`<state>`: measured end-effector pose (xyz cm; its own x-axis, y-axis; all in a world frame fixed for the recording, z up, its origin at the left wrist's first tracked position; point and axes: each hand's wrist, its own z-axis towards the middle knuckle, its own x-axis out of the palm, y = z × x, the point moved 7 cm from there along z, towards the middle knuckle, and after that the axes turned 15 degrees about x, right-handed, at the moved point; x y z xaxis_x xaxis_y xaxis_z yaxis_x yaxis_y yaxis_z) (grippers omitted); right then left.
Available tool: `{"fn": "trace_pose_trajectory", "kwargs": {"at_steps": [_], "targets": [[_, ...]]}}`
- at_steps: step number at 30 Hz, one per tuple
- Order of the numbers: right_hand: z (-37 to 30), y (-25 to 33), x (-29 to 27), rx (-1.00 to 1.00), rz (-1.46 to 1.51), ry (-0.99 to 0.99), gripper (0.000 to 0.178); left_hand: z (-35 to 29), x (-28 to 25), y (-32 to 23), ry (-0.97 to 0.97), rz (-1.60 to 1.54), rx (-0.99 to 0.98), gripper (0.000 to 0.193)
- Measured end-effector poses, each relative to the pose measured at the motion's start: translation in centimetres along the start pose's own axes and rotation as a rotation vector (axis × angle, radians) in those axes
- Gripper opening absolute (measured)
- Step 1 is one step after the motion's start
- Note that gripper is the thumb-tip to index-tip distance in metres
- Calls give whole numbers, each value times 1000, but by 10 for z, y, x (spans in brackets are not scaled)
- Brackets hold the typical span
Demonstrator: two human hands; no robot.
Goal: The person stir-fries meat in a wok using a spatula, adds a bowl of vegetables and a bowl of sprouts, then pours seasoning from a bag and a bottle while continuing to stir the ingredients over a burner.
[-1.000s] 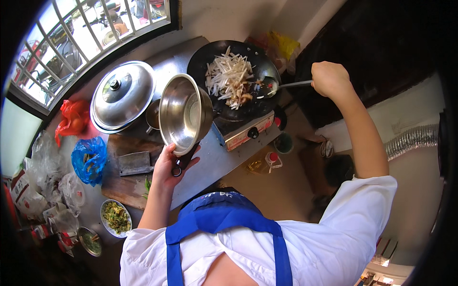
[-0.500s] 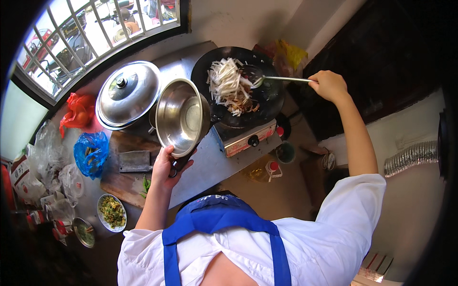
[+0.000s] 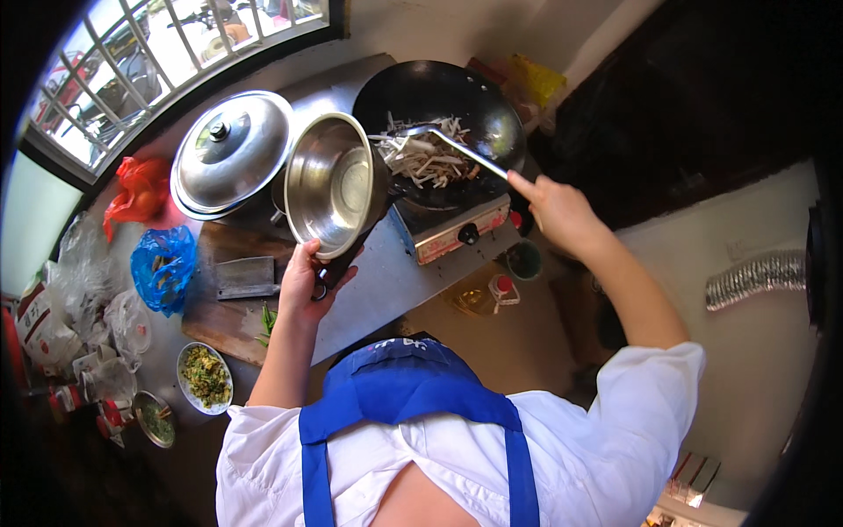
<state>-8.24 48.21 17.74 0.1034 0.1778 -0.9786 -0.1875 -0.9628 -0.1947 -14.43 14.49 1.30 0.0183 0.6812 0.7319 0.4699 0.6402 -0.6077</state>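
Note:
My left hand is closed at the near rim of a steel bowl, thumb on the rim. The bowl is tipped to the right and looks empty. A dark handle end with a ring shows under the palm; I cannot tell whether the fingers also grip it. My right hand is wrapped round the long metal handle of a wok spatula. Its head lies over white shreds, mixed with some brown pieces, on the near side of a black wok. The wok sits tilted on a gas stove.
Left of the bowl stand a domed steel lid and a cutting board bearing a cleaver. Red and blue plastic bags, a plate of chopped greens and a small bowl stand further left. An oil bottle is below the counter.
My right hand has moved left and nearer, sweeping the spatula across the wok. The white shreds have spread toward the near side, and the wok has tilted. My left hand stays at the bowl.

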Motion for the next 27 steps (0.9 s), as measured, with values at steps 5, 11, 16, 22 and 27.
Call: {"fn": "trace_pose_trajectory", "kwargs": {"at_steps": [5, 11, 16, 22, 27], "targets": [[-77, -4, -50, 250, 290, 79, 54, 1, 6, 6, 20, -63, -77, 50], [-99, 19, -110, 283, 133, 257, 44, -1, -1, 7, 6, -76, -70, 46], [-30, 37, -38, 166, 20, -10, 31, 1, 4, 7, 30, -46, -67, 37], [35, -10, -96, 200, -303, -80, 26, 5, -5, 2, -6, -13, 1, 34], [80, -108, -111, 630, -86, 395, 18, 2, -3, -1, 1, 12, 34, 35]]}}
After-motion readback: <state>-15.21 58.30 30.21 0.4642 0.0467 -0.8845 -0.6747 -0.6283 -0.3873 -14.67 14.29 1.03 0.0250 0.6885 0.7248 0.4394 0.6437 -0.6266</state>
